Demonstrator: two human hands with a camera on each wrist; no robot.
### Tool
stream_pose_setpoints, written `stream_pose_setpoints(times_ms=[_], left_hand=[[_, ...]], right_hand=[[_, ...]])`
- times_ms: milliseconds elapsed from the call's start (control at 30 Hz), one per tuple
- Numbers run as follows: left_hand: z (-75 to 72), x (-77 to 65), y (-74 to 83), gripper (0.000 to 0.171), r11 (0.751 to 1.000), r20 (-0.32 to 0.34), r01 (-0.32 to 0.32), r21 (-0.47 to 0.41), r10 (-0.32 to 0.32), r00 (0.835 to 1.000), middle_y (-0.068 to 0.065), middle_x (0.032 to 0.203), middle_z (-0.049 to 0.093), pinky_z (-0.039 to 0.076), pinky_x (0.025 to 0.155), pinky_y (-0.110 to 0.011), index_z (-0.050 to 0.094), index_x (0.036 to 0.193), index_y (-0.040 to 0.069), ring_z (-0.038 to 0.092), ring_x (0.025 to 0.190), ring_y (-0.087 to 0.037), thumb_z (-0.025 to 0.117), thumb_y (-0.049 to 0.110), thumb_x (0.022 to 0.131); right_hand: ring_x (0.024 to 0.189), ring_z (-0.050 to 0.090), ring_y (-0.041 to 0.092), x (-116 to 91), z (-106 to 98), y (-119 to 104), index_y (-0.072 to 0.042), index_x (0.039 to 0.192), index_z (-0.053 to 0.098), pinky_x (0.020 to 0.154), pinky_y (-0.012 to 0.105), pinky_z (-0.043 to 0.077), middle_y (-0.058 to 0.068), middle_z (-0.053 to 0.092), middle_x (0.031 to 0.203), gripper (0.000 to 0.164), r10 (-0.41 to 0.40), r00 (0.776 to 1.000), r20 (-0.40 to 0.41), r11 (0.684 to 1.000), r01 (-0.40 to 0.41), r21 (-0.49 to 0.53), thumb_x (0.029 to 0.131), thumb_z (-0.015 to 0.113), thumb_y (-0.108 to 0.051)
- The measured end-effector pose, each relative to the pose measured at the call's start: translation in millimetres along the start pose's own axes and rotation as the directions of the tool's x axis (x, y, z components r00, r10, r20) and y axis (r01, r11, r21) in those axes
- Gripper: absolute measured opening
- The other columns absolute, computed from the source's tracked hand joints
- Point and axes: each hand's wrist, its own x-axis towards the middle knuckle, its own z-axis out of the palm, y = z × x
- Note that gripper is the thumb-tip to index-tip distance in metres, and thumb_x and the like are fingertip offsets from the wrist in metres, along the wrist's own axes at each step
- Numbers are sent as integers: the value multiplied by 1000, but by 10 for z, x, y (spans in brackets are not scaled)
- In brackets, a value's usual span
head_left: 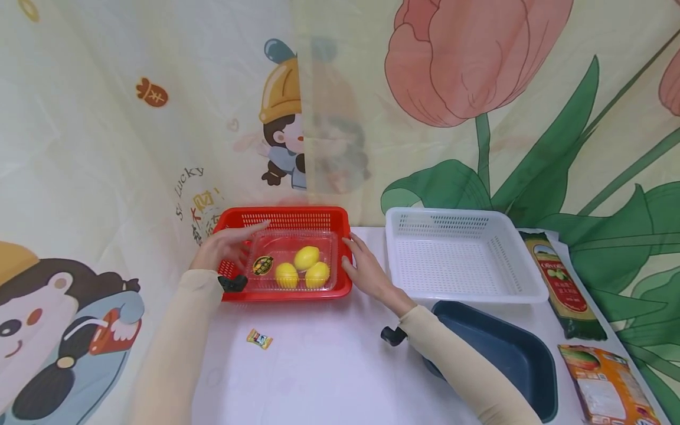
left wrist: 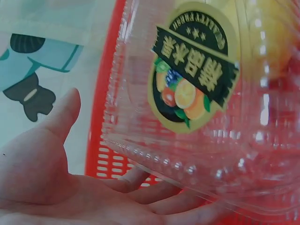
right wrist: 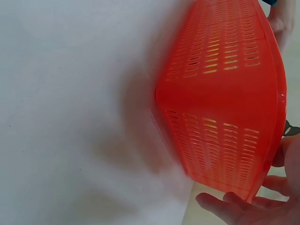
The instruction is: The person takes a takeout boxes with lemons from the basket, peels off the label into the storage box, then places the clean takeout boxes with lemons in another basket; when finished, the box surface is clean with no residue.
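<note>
A red plastic basket (head_left: 287,210) stands at the back left of the table. Inside it lies a clear plastic fruit box (head_left: 276,239) with three lemons (head_left: 306,258) and an oval fruit label (left wrist: 192,70). My left hand (head_left: 225,245) reaches over the basket's left side, its thumb spread and its fingers loosely extended by the edge of the box; whether they touch it I cannot tell. At the opposite side, my right hand (head_left: 368,268) has its relaxed fingers at the basket's right rim, without a clear grip.
To the right stands a white basket (head_left: 467,293). A dark blue tray (head_left: 504,354) lies in front of it, partly under my right forearm. A pasta packet (head_left: 563,286) and an orange packet (head_left: 611,383) line the right edge. One small wrapped candy (head_left: 259,339) lies before the red basket.
</note>
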Motion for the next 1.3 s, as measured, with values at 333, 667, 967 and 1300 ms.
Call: stream_pose_setpoints(times_ms=[333,667,967,1300], left_hand=[[-40,31,-34,92,999,-39,-43,15,44,998,-17,149,38,53,103,-48,23,159,10,43,131,-32,60,63,93],[-66,54,-101,86,991,18,-73,-112,75,997,-6,140,48,49,109,-49,28,154,10,48,124,-22,63,61,93],[-33,63,-131,79,980,-41,-94,-178,88,995,-4,135,52,56,98,-41,35,151,14,49,127,-23,66,57,93],[-34,101,-129,62,965,62,-94,-247,113,992,-3,125,62,57,98,-41,45,138,15,55,125,-23,66,53,93]], right_hand=[[150,36,27,41,2,-10,-11,154,41,101,42,54,3,24,168,58,3,1000,2,1000,-3,10,101,58,-23],[150,36,26,66,62,0,-12,154,41,104,41,52,1,23,168,56,-11,1000,6,999,11,32,102,56,-25],[150,36,26,32,90,-10,-14,154,42,101,43,54,0,25,168,57,32,999,-20,999,-31,42,100,58,-25],[149,38,27,-1,118,69,-13,154,43,101,44,54,2,27,167,57,46,998,-37,998,-45,50,100,59,-23]])
